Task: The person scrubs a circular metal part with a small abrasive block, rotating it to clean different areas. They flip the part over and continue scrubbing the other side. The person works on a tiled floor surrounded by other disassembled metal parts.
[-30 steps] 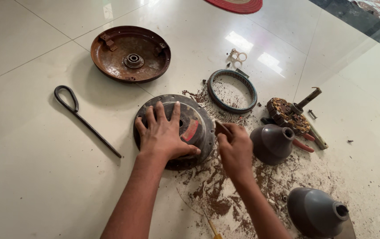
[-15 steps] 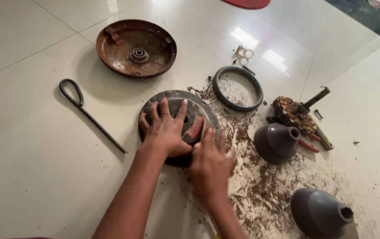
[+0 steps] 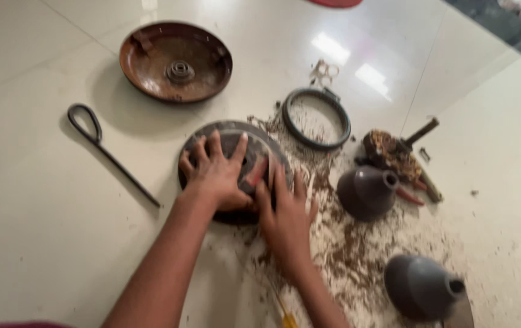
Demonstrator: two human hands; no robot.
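1. The left hand (image 3: 215, 173) lies flat with fingers spread on the round grey motor housing (image 3: 233, 167), pressing it down onto the tiled floor (image 3: 42, 231). It is open, clamped on nothing.
2. The right hand (image 3: 287, 215) sits at the housing's right rim, fingers bent against the edge. Whether it grips something there I cannot tell, though a reddish strip shows just beside its fingertips.
3. The housing lies near the middle of the floor area in view, with brown rust debris (image 3: 345, 255) scattered to its right and toward the near edge.
4. The step in hand looks like bracing the housing with one hand while the other works at or pries its rim.
5. The next move seems to call for steady downward pressure from the left hand and a firm pull or push along the rim, since the part looks corroded and may stick.
6. Around it: a rusty brown dish-shaped cover (image 3: 175, 61) toward the far left, a black ring (image 3: 316, 118) just beyond the housing, a looped metal rod (image 3: 108, 152) to the left, and two grey cone-shaped covers (image 3: 366, 191) (image 3: 421, 285) to the right.
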